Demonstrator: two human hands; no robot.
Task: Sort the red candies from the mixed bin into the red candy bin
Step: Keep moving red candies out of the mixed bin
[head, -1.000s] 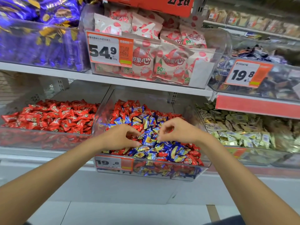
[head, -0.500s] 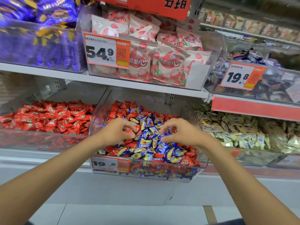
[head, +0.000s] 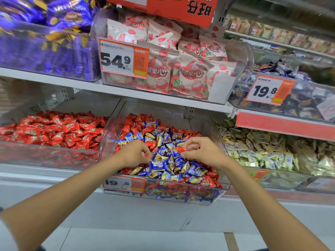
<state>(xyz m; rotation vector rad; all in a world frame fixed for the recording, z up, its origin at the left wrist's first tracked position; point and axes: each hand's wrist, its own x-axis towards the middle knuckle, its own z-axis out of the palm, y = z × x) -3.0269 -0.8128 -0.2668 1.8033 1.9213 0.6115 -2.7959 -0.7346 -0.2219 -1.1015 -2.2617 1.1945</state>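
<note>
The clear mixed bin (head: 199,198) on the lower shelf holds red candies (head: 137,122) jumbled with blue and yellow ones (head: 161,165). Both hands are inside it, over the pile. My left hand (head: 135,153) has its fingers curled down into the candies, with red wrapper showing under the fingertips. My right hand (head: 201,151) pinches a red candy (head: 183,149) between thumb and fingers. The red candy bin (head: 49,154), filled with red wrappers only, stands directly to the left of the mixed bin.
A bin of pale yellow candies (head: 268,154) sits to the right. The shelf above carries purple candies (head: 45,51), pink-and-white packets (head: 174,69) behind a 54.9 tag, and dark candies (head: 299,104) behind a 19.8 tag.
Both hands have stayed in the mixed bin, working through the pile. My right hand's fingers have closed on a red candy. The view has shifted slightly.
</note>
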